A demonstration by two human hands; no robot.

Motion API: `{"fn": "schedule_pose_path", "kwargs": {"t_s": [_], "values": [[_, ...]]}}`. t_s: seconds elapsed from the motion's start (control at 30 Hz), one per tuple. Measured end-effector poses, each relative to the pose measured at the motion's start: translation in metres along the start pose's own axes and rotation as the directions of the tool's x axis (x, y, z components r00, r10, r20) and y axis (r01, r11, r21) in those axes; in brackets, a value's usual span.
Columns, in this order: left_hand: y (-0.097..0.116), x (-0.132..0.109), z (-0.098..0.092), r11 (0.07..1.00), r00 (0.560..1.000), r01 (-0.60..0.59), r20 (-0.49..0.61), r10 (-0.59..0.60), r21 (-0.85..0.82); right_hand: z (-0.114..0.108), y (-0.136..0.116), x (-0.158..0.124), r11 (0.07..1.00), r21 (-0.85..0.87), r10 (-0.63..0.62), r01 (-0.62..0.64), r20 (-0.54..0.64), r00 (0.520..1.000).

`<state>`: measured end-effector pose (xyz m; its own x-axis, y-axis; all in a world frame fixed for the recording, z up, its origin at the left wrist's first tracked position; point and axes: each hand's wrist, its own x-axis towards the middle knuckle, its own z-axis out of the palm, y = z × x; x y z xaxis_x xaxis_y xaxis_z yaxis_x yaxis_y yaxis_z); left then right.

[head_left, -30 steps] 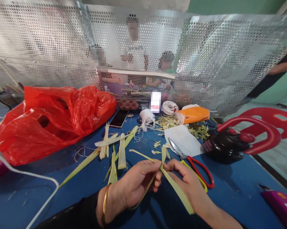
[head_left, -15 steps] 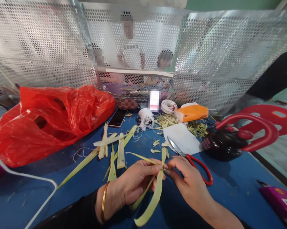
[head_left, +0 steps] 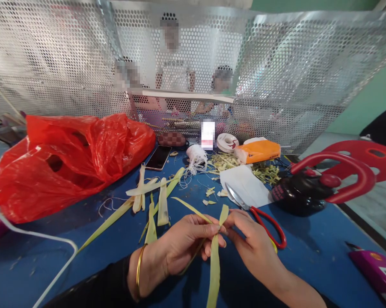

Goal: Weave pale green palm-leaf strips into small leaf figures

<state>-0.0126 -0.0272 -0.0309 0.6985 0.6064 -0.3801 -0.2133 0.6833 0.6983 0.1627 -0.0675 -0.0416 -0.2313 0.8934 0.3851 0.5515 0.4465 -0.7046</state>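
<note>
My left hand (head_left: 188,244), with a gold bangle at the wrist, pinches crossed pale-green leaf strips (head_left: 214,267) between thumb and fingers. One strip hangs down toward the table's near edge, another points up-left, and a short end sticks up at the crossing. My right hand (head_left: 252,237) has thumb and forefinger closed at that same crossing, touching the strips; its fingertips partly hide the join. A yellowish tip shows beyond the right hand. Red-handled scissors (head_left: 270,224) lie just behind it, their blades on a white paper (head_left: 246,186). Several loose leaf strips (head_left: 162,203) lie left of the hands.
A red plastic bag (head_left: 84,167) fills the left side. Behind stand a phone (head_left: 159,158), white string (head_left: 197,156), a tape roll (head_left: 227,142) and an orange tissue pack (head_left: 260,151). A black kettle (head_left: 302,194) is at right. People are behind the perforated metal screen (head_left: 186,51).
The long strip has swung from slanting down-left to hanging nearly straight down. The short upper end now leans right. My right hand stays at the crossing, and a yellowish tip appears beyond it.
</note>
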Motion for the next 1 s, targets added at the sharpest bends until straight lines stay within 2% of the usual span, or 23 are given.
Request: {"fn": "schedule_pose_path", "kwargs": {"t_s": [0.13,0.3,0.43,0.5,0.6,0.7,0.77,0.9,1.0], "values": [[-0.0005,0.0003,-0.0001,1.000,0.999,-0.028,-0.025,0.028,0.009,0.0010,-0.0012,0.0012,0.999,-0.002,0.035,-0.035,-0.012,0.999],[-0.0012,-0.0016,0.0011,0.996,0.998,-0.055,-0.029,0.058,0.070,0.0015,0.0018,0.0028,1.000,0.004,0.015,-0.015,-0.009,1.000],[0.0014,-0.0042,0.0046,0.978,0.991,-0.064,-0.101,0.085,0.197,0.0033,0.0046,0.0054,0.984,0.122,0.131,-0.132,0.014,0.991],[0.0018,-0.0048,0.0057,0.965,0.990,-0.060,-0.107,0.090,0.255,0.0038,0.0050,0.0055,0.928,0.281,0.239,-0.244,0.054,0.970],[-0.0008,-0.0034,0.0055,0.948,0.991,-0.021,-0.116,0.061,0.316,0.0047,0.0044,0.0037,0.730,0.558,0.402,-0.396,0.118,0.908],[-0.0050,-0.0007,0.0046,0.923,0.988,0.026,-0.150,0.035,0.385,0.0058,0.0031,0.0015,0.568,0.688,0.467,-0.452,0.183,0.865],[-0.0070,0.0006,0.0044,0.915,0.986,0.047,-0.167,0.022,0.401,0.0060,0.0026,0.0006,0.538,0.708,0.471,-0.457,0.198,0.860],[-0.0081,0.0016,0.0046,0.922,0.982,0.043,-0.185,0.032,0.385,0.0043,0.0014,0.0007,0.587,0.707,0.448,-0.396,0.124,0.885],[-0.0081,0.0015,0.0048,0.938,0.988,0.041,-0.155,0.014,0.345,0.0034,-0.0012,0.0022,0.582,0.707,0.442,-0.401,0.138,0.886]]}}
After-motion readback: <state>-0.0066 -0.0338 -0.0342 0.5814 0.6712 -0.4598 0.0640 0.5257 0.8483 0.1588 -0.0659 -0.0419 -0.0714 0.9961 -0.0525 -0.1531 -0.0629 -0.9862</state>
